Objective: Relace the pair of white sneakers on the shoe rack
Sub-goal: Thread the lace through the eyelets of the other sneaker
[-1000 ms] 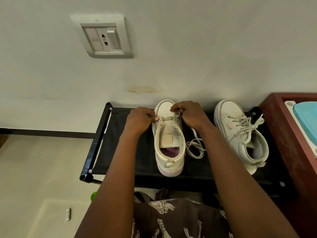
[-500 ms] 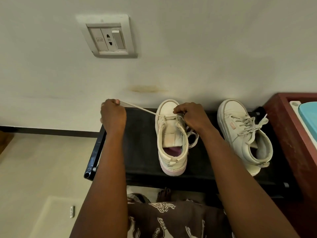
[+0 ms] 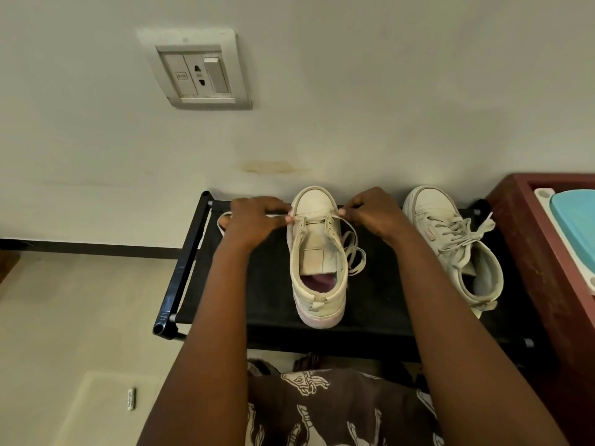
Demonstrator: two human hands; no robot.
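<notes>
My left hand (image 3: 254, 220) pinches the lace (image 3: 356, 243) just left of the toe end of the middle sneaker (image 3: 317, 272), fingers curled round it; my right hand (image 3: 375, 214) pinches the same lace at the opposite eyelet row, so both hands are closed on it, at the centre of the frame. A bar of lace crosses the lowest eyelets between them; the slack lies in a loose loop just right of the shoe, and another bit shows left of my left hand.

I judge the lace soft, limp and near weightless; it will not push through a hole unless taken close to its stiff tip, which I cannot see here. The sneaker looks light, pliable in the upper and stiff in the sole, so a hard tug could slide it on the fabric of the shoe rack (image 3: 183, 268); steadying it by the eyelet flap seems best.

The second sneaker (image 3: 450, 243), right of centre, has laces through its eyelets. A wall socket (image 3: 196, 72) sits upper left; a red-brown cabinet (image 3: 547, 252) fills the right edge.
</notes>
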